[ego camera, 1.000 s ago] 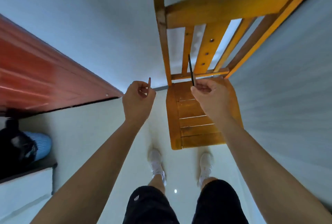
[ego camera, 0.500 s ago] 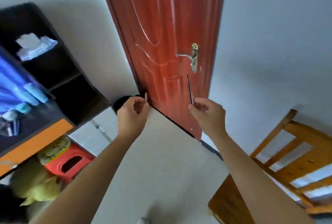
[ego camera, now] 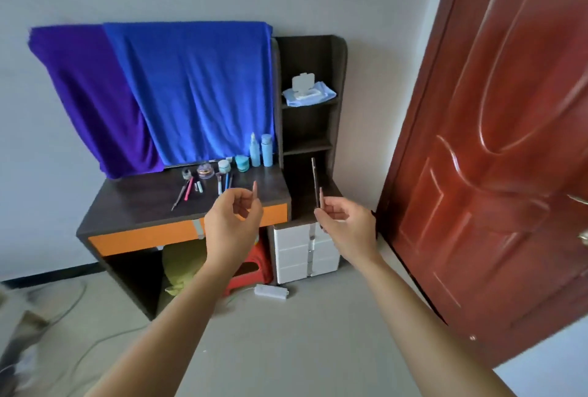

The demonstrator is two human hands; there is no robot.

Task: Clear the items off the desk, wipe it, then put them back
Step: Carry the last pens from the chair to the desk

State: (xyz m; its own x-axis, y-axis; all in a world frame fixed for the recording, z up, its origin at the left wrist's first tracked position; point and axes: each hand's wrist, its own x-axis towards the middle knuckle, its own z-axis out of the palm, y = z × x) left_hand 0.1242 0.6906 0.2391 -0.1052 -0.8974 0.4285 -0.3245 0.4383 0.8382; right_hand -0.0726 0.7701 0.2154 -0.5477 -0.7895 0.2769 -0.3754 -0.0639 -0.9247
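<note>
The dark desk with an orange front stands ahead against the wall. Several brushes and pens, small jars and two light blue bottles lie along its back half. My left hand is raised in front of the desk, pinching a short pinkish stick. My right hand holds a thin dark pencil-like stick upright. Both hands hover short of the desk edge.
Blue and purple cloths hang behind the desk. A dark shelf unit on the right holds a wipes pack. White drawers, a red stool and a yellow bag sit beneath. A red door stands at right.
My view has swung from the wooden chair past the red door to the desk. Both hands keep the same grip on their sticks.
</note>
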